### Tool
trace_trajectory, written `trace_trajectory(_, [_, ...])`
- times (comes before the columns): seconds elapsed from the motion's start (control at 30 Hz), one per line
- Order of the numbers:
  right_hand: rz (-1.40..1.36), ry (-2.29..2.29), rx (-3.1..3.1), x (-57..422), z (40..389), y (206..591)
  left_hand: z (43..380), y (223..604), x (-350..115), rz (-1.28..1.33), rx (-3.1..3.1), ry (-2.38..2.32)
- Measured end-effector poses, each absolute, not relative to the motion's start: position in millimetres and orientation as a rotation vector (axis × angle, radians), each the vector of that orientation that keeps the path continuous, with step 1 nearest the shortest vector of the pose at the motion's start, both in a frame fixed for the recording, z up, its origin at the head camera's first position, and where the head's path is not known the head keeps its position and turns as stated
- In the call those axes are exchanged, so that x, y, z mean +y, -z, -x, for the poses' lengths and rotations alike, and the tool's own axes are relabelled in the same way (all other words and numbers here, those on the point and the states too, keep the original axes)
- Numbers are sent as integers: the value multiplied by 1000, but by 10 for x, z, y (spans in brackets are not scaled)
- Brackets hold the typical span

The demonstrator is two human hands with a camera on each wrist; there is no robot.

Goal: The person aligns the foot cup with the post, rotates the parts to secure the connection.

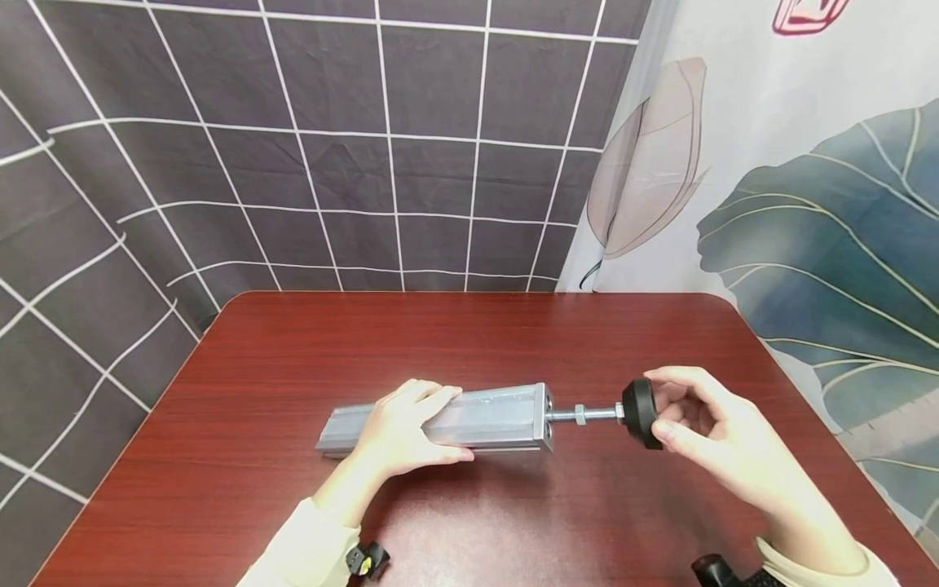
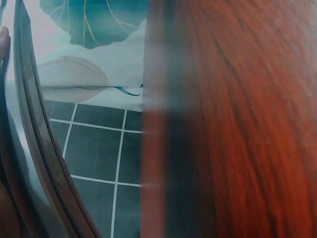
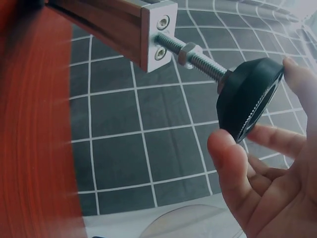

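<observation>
A silver aluminium profile point(image 1: 499, 417) lies lengthwise across the middle of the table, with my left hand point(image 1: 399, 428) gripping it from above near its left half. In the left wrist view, the profile point(image 2: 44, 144) runs down the left side. From its right end plate point(image 3: 159, 37), fixed by two screws, a threaded rod point(image 1: 603, 413) sticks out and carries a hex nut point(image 3: 189, 53) partway along. A black levelling foot point(image 1: 640, 413) sits at the rod's outer end. My right hand point(image 1: 722, 436) pinches the foot's rim between thumb and fingertips.
The reddish-brown wooden table point(image 1: 293, 334) has rounded back corners. Behind it hangs a dark grey cloth point(image 1: 330, 171) with a white grid. A white curtain point(image 1: 734, 49) with leaf prints hangs at the right. Dark devices show at both wrists.
</observation>
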State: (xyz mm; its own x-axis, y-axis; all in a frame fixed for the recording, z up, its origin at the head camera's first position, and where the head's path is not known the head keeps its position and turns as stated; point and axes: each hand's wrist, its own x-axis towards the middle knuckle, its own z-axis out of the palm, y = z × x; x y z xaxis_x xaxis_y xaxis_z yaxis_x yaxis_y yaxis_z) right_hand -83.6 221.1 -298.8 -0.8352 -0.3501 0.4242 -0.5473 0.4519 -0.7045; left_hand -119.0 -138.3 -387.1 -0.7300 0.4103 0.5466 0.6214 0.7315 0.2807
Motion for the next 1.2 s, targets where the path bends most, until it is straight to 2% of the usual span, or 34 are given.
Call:
trace_trajectory(0.17, [-797,-1302,-2507,2216,829,2965,1180,3851,-1383,784,-2488,634])
trace_trajectory(0.43, [-1232,-1224,-2288,2360,931,2954,1188,3842,-1389,770,-2518,648])
trace_trajectory(0.53, [-1312,-1123,-2237,2363,960,2971,1184,3839,-1392,762,-2515,650])
trace_trajectory(1.0, [-1209,-1036,-2366,2300,939,3015,1188,3878,-1392,798,-2482,631])
trace_trajectory(1.2, [-1059,-1098,-2419,2242,908,3037,1187,3895,-1382,790,-2512,637])
